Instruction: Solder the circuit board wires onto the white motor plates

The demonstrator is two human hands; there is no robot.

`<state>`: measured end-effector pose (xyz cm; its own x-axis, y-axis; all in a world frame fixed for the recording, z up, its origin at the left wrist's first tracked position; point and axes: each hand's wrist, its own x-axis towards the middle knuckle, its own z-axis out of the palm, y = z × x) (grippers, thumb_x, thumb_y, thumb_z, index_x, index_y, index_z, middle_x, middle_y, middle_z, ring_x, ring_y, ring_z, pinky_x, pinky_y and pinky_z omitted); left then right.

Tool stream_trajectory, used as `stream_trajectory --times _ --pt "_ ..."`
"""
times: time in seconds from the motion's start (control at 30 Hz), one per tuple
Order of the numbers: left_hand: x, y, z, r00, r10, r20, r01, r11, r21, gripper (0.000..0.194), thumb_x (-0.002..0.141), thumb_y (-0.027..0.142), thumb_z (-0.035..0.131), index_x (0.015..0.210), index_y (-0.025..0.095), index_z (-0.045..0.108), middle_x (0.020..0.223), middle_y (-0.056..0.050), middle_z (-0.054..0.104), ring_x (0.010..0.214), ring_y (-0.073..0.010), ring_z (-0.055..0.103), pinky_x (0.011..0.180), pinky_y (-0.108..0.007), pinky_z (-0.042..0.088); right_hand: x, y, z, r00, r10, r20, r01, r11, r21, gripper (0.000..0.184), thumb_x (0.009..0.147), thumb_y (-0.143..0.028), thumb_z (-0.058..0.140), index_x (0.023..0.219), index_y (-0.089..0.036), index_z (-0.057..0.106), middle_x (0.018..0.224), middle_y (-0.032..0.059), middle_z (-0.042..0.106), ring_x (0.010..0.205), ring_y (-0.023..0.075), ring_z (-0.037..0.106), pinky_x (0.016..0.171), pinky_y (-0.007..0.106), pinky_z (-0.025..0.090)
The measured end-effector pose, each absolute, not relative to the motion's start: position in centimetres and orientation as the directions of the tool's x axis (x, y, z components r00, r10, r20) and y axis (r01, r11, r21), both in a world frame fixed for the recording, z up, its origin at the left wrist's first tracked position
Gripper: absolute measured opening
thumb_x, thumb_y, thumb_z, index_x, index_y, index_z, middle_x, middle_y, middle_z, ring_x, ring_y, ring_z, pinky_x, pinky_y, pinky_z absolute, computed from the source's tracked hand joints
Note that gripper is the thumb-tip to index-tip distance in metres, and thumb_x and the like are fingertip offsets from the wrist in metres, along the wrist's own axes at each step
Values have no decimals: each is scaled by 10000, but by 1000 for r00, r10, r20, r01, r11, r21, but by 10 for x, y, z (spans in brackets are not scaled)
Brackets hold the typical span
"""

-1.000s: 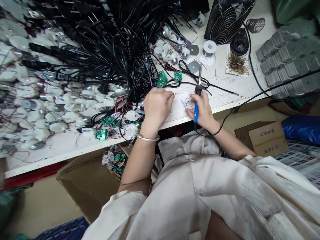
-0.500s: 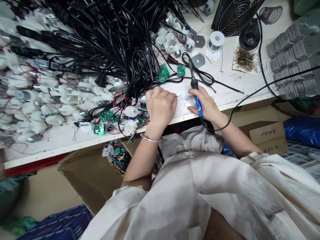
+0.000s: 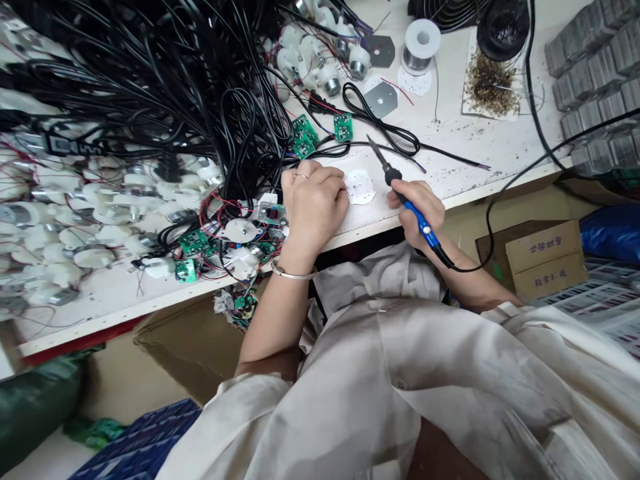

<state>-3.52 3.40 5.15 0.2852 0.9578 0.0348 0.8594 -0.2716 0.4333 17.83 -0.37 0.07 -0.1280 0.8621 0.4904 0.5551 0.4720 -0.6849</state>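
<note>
Gripping blue-handled soldering iron in right hand, fingers wrapped round the handle, bare tip angled far-left above the bench. Resting left hand at the near side, fingers curled and pressed together; fingertips hidden, so can't tell if pinching anything. White disc board flat on bench between left hand and iron, just beside left fingers. Watch the tip: if hot, could scorch black power cord or nearest of the green circuit boards just beyond, through a slip forward. Could also burn left fingers by swinging left. Could get yanked off line by a snag on the iron's own cable, looped over the near bench edge at right. Counts: 1 iron, 1 disc board between hands, at least 1 more white disc under 1 solder spool, 2 grey metal plates, 3 green boards beyond left hand (2 overlapping), at least 2 more near-left, 1 short red wire. Can't count white motors or black cord bundle at left: too many, overlapping.
</note>
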Motion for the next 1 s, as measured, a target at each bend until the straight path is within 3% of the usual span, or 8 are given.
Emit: stream_trajectory --times 0.1,0.23,0.4,0.53,0.7,0.9,1.0 --pt "-36 38 46 312 950 10 849 -284 446 226 930 235 510 852 247 722 1119 -58 763 1139 -324 615 1032 -583 360 179 -10 0 -75 865 497 493 465 -735 686 963 -737 262 1236 -248 658 828 55 705 747 208 708 781 444 613" --pt "-39 40 44 315 949 -18 850 -273 451 207 917 227 513 824 249 696 1117 -41 771 1118 -299 637 1034 -555 369 175 -14 10 120 929 349 368 285 -885 469 984 -638 418 1076 -260 680 707 -10 673 597 151 667 662 356 600" --pt "-41 39 48 317 947 -45 847 -261 462 198 917 230 505 809 237 672 1148 -32 770 1132 -288 649 1047 -544 360 166 -11 17 197 938 286 345 206 -916 439 996 -579 448 851 -241 688 496 -65 523 475 120 600 580 298 563" --pt "-41 39 50 317 946 -67 848 -252 467 203 916 231 503 817 247 680 1156 -39 766 1129 -296 648 1059 -551 352 164 -6 12 165 953 255 397 172 -901 531 981 -647 411 829 -229 703 544 -32 593 537 143 654 598 318 585" --pt "-40 40 50 318 944 -81 850 -247 465 205 919 231 485 810 245 658 1166 -48 760 1130 -303 639 1048 -548 353 167 -6 8 69 953 294 432 237 -870 516 984 -631 406 832 -242 710 690 1 701 678 180 730 682 365 633" --pt "-38 41 51 303 948 -93 851 -226 474 217 910 219 479 804 238 667 1164 -50 755 1126 -308 645 1060 -551 356 168 -6 7 58 929 365 440 305 -845 441 996 -562 445 834 -248 710 704 0 706 656 167 724 655 349 631" --pt "-38 40 50 305 948 -87 851 -230 473 215 915 220 479 809 242 664 1170 -41 757 1135 -307 646 1052 -548 361 170 -6 9 65 941 332 449 269 -852 479 1000 -587 405 841 -246 702 707 4 701 677 180 728 666 367 631"
